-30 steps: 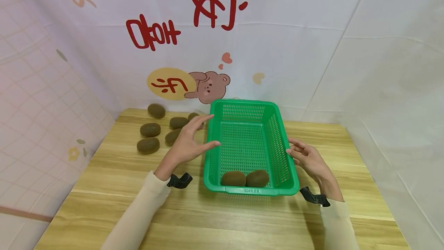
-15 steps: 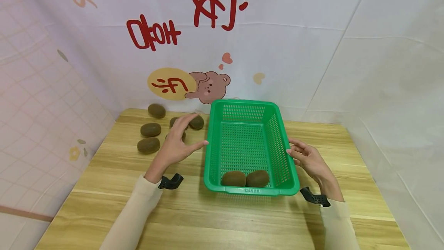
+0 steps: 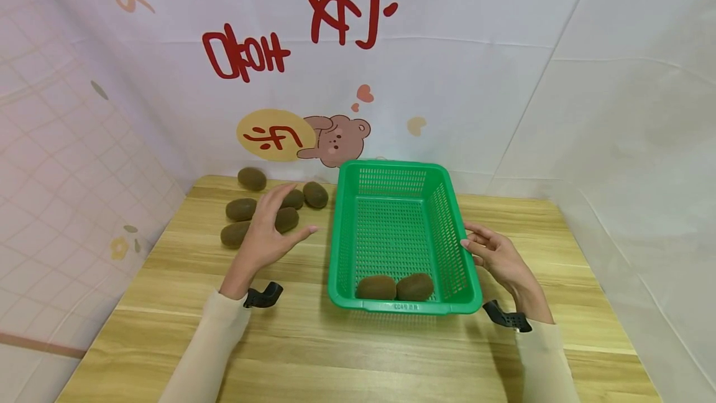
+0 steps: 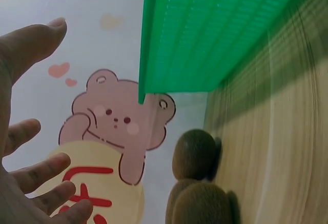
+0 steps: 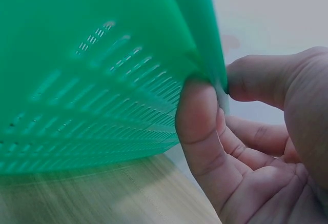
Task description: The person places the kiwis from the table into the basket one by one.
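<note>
My left hand (image 3: 263, 238) is spread above the table among several brown kiwis, thumb apart from the fingers and nothing between them. Just behind its fingers lie one kiwi (image 3: 288, 220) and another (image 3: 316, 194) closer to the basket; the hand partly covers a third kiwi (image 3: 232, 235). The left wrist view shows the palm away from the kiwis (image 4: 195, 155). My right hand (image 3: 502, 260) pinches the right rim of a green plastic basket (image 3: 333, 254), thumb and index finger (image 5: 197, 114) on either side of the edge. Two kiwis (image 3: 376, 288) lie inside at the near end.
More kiwis (image 3: 242, 209) lie at the back left of the wooden table (image 3: 347, 359), one (image 3: 252, 178) near its far edge. A white printed sheet (image 3: 447, 79) hangs right behind the table, with light walls on both sides.
My left hand has moved left, away from the basket's left rim to over the loose kiwis, still spread. My right hand and the basket have stayed in place.
</note>
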### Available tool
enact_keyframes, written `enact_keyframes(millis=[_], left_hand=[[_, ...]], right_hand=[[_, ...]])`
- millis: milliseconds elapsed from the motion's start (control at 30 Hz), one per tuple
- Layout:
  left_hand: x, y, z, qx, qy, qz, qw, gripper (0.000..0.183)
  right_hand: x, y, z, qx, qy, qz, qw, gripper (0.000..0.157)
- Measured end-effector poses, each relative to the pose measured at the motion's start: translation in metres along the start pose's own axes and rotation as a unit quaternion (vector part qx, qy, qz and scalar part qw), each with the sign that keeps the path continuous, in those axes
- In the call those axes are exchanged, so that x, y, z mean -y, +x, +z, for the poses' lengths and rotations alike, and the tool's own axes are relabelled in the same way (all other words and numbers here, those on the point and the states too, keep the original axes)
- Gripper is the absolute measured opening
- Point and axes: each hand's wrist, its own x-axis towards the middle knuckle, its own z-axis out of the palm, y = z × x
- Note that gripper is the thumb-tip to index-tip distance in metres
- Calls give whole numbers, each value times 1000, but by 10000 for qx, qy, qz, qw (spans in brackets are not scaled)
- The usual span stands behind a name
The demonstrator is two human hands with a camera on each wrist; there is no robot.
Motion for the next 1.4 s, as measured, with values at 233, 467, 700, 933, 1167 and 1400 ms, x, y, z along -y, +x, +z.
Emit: enact_keyframes(millis=[233,467,700,933,1167,1400], left_hand=[[16,-6,-5,-248,141,-96,9995,93],[31,-13,-9,-566,279,-276,9976,93],[49,-22,-17,-696,223,-514,9960,94],[64,-32,-26,-727,129,-785,9942,92],[79,-40,-30,-842,181,-1069,9905,87],[92,-48,-34,-749,104,-1681,9829,93]], right_hand=[[0,0,-1,-44,-35,114,9999,70],[0,0,0,15,116,24,9999,69],[1,-1,1,47,162,-21,9999,70],[2,-1,1,29,115,-5,9999,69],[2,-2,1,-38,-12,87,10000,71],[0,-1,1,8,78,-12,10000,70]])
